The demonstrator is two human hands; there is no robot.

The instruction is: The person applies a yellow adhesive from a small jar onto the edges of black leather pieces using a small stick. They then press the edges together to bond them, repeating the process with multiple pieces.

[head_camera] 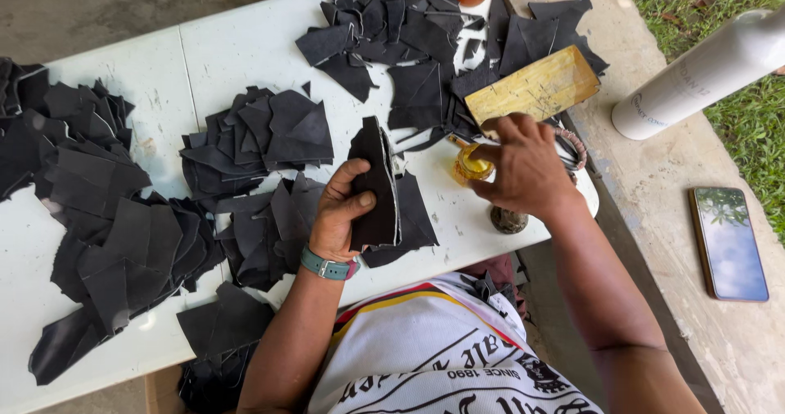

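Your left hand [339, 214] grips a black leather piece [374, 187], light and floppy, so pinch near its middle; your right hand [523, 165] fingers curl over the glue jar [472, 165]

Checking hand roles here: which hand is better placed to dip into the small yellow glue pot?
Right. The right hand already hovers at the glue pot, while the left hand holds a black leather piece.

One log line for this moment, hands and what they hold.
left hand: holds black piece | right hand: over yellow jar | table: black piece piles
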